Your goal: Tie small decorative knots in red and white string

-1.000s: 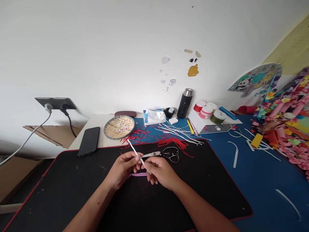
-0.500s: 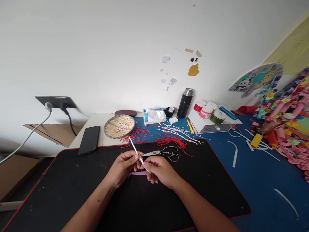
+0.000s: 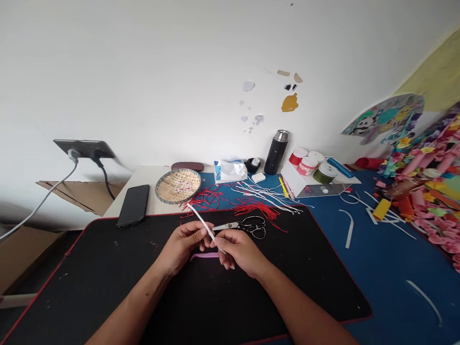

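Note:
A narrow white paper strip [image 3: 199, 216] slants between my two hands above the black mat. Thumb and fingers of my left hand [image 3: 185, 243] pinch it near its middle, and its far end sticks out up and to the left. My right hand [image 3: 239, 251] pinches the strip near its lower end. Under the hands lies a purple tweezers-like tool [image 3: 205, 256], its right part hidden by my right hand. Scissors [image 3: 247, 226] with black handles rest just beyond my right hand, blades pointing left.
Past the mat [image 3: 287, 282] lie red cords [image 3: 257, 209] and white cords [image 3: 269, 195]. A woven basket [image 3: 178, 199] holds small pieces, with a phone [image 3: 132, 206] to its left. A black flask [image 3: 276, 154], tissue pack [image 3: 232, 171] and paint jars [image 3: 307, 166] stand by the wall.
The strip's far end has shifted slightly left and the strip looks a little more curved. Both hands keep their pinch, with the fingers slightly moved.

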The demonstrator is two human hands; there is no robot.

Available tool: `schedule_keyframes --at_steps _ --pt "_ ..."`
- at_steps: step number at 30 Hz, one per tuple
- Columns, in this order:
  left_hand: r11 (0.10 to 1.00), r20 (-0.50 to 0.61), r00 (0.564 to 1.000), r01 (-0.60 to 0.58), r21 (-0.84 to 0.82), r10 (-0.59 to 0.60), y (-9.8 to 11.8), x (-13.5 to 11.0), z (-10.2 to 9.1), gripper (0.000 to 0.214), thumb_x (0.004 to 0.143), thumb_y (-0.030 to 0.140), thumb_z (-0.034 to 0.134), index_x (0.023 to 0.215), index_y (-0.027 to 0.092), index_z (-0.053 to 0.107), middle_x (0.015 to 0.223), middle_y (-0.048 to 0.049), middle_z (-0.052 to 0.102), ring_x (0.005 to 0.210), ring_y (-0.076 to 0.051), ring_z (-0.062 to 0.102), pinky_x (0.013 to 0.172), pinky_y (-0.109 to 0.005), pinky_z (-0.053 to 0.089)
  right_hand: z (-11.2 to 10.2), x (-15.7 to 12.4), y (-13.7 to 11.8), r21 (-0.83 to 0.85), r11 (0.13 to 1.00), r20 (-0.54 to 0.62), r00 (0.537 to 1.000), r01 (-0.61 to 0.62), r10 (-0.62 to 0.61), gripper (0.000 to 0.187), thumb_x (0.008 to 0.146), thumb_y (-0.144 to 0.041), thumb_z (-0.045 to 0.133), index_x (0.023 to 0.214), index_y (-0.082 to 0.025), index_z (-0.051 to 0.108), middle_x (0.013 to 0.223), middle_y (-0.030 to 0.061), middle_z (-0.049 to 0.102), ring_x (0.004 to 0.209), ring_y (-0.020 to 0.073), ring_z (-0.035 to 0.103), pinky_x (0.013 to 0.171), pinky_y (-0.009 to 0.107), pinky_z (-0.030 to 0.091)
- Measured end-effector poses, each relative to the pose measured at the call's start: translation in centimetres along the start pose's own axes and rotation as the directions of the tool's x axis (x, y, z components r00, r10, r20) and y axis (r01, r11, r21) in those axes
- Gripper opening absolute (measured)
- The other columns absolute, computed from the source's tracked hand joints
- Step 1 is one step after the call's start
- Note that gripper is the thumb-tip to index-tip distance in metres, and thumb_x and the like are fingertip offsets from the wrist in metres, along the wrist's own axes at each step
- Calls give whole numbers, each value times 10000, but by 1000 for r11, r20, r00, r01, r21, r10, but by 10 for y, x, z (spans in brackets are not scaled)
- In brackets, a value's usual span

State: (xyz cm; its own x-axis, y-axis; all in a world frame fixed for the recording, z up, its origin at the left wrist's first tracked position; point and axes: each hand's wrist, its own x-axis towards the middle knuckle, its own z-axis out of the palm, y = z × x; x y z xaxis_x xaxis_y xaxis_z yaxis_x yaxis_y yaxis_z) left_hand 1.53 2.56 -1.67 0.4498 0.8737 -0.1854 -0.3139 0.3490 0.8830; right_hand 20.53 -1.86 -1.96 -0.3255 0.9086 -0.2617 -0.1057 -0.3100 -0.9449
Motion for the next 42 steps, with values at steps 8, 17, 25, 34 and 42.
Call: schedule_keyframes --at_steps 8,17,25,34,42 --pt "998 -14 1000 17 54 -16 -2 1 1 289 697 370 930 887 166 852 721 -77 746 655 -175 625 570 -256 448 -1 1 3 9 1000 -3 1000 -3 3 431 896 -558 670 958 -133 711 587 -21 627 426 89 521 405 198 331" --pt "999 -31 998 47 -14 -47 -5 2 2 310 662 383 958 852 163 853 629 -41 690 587 -132 574 532 -220 409 0 0 0 0 1000 9 1000 -6 6 428 878 -566 670 907 -139 684 573 -24 619 419 89 518 398 196 319" --pt "999 -21 999 45 7 -45 -2 1 4 305 688 394 944 829 140 849 674 -69 723 615 -141 595 546 -225 411 1 0 1 -25 1000 17 1000 -7 8 466 881 -602 664 931 -140 690 569 -28 617 412 85 522 394 189 329" --pt "997 -43 997 60 -54 -62 7 -2 6 362 619 410 978 786 124 831 650 -43 698 484 -55 434 449 -186 285 1 2 2 14 1000 2 1000 15 -15 485 875 -626 675 918 -144 693 591 -18 638 397 76 514 372 179 311" --pt "956 90 953 293 -24 -290 12 -7 8 397 605 424 982 759 97 818 650 -37 652 460 -32 391 418 -178 203 3 11 1 179 982 -99 994 60 -43 460 861 -608 722 869 -151 666 547 -34 605 375 72 482 349 176 282"
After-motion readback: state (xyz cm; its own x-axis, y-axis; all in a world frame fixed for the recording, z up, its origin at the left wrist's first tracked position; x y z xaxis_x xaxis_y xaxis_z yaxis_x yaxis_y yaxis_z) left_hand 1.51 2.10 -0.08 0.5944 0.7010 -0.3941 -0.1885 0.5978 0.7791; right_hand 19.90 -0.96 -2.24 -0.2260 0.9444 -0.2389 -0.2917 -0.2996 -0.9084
